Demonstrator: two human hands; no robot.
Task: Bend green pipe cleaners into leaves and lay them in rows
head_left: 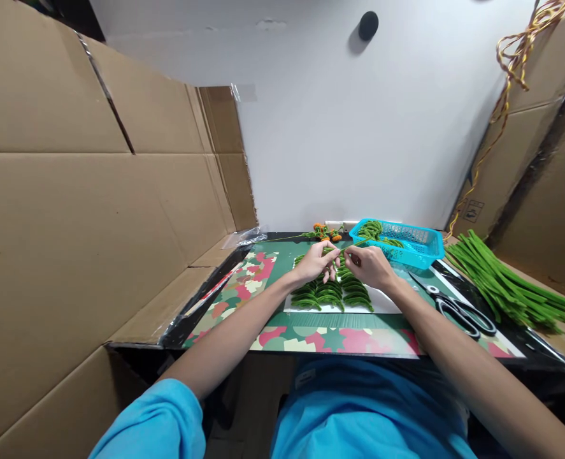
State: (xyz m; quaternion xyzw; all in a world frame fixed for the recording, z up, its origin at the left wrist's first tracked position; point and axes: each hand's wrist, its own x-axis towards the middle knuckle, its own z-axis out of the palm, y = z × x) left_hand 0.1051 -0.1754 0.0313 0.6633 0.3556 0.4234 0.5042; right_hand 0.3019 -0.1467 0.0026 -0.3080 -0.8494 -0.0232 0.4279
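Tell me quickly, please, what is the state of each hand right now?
Left hand: fingers closed, seemingly pinching a thin, fuzzy green strip.
Right hand: fingers curled close to that strip; grip cannot be told.

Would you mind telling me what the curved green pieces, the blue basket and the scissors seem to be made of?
Curved green pieces: perhaps chenille stems; their finish looks matte and fuzzy, though any wire core is hidden.
Blue basket: probably moulded plastic, smooth and slightly glossy, with regular perforations.
Scissors: likely metal blades, dark and slim; handles probably black plastic, smooth with a light sheen.
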